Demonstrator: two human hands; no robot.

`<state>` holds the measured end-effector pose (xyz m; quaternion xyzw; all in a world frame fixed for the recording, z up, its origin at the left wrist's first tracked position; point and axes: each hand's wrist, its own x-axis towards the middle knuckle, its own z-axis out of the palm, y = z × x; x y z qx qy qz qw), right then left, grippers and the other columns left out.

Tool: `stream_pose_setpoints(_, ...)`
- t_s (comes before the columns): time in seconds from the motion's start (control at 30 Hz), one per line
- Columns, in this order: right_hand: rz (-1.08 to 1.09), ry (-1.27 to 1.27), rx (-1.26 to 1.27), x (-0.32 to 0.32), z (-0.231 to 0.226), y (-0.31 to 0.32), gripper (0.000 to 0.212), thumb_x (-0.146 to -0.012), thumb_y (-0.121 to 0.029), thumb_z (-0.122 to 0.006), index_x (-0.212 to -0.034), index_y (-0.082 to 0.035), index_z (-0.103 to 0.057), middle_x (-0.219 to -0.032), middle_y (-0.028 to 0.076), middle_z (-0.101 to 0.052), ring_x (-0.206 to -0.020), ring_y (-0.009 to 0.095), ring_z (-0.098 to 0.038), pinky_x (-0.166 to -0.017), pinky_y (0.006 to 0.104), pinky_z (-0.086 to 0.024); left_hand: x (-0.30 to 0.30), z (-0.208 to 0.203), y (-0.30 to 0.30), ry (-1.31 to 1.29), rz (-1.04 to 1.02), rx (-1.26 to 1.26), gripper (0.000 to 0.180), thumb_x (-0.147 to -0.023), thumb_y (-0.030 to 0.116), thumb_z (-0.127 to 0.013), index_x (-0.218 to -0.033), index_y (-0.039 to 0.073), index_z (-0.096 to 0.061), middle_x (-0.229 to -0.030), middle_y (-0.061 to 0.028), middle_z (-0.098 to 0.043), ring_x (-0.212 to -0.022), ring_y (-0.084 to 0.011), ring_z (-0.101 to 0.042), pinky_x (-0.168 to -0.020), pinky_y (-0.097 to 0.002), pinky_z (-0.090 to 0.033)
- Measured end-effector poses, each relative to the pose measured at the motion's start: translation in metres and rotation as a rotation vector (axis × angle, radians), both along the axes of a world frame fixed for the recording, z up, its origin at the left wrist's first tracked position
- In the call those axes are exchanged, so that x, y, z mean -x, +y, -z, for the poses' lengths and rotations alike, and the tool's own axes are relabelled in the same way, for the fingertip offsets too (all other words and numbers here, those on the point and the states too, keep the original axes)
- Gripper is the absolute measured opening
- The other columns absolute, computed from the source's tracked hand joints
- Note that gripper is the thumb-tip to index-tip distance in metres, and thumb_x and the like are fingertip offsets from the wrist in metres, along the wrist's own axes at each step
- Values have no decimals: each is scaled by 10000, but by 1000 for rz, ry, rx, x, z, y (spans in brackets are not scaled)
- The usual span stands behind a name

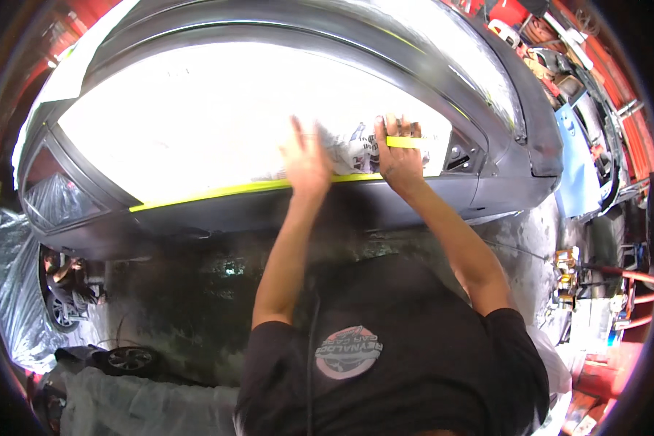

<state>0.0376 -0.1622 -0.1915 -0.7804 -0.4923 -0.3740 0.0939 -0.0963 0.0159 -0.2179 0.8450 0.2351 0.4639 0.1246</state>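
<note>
A black car door [247, 207] stretches across in front of me. Its window is covered with white paper [196, 123], and yellow masking tape [225, 193] runs along the paper's lower edge. My left hand [307, 160] is over the paper, fingers apart and blurred by motion. Farther right, my right hand [401, 160] presses on the paper with fingers stretched out. A short strip of yellow tape [405, 142] lies across the backs of those fingers. Between my hands, a crumpled piece of newspaper [356, 149] sits against the glass.
Clear plastic sheeting [25, 291] hangs at the left, by a person [73, 280] crouching near a wheel. A light blue panel [578, 160] stands at the right, near tools and red shelving [628, 145]. A loose wheel [131, 357] lies at the lower left.
</note>
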Motion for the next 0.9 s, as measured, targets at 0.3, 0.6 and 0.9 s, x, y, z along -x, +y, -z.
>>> stream_pose_setpoints(0.3,39,-84,-1,0,0,0,504,-913,-203,-633,-1398,-66,-622,-1406,170,-594,-1284,403,-580,-1123,646,-432,-42,-18,49,451,127,-30,444,-1019,398,-630,-1351,103,-638,-1285,-201,-687,-1202,-415,-632,-1123,-661,-382)
stream_pose_setpoints(0.6,-97,76,-31,-6,5,-14,576,-941,-178,-562,-1485,5,-523,-1584,225,-443,-1440,477,-433,-1174,669,-341,-40,-41,-43,266,413,-401,574,-1021,163,-571,-1586,131,-473,-1644,-98,-459,-1534,-369,-404,-1240,-610,-300)
stream_pose_setpoints(0.9,27,79,122,-47,-2,-84,691,-966,-249,-623,-1560,27,-402,-1637,204,-365,-1536,404,-334,-1239,594,-298,-51,-20,-26,371,260,-522,542,-1011,279,-644,-1531,161,-544,-1617,-42,-503,-1532,-352,-413,-1219,-670,-308)
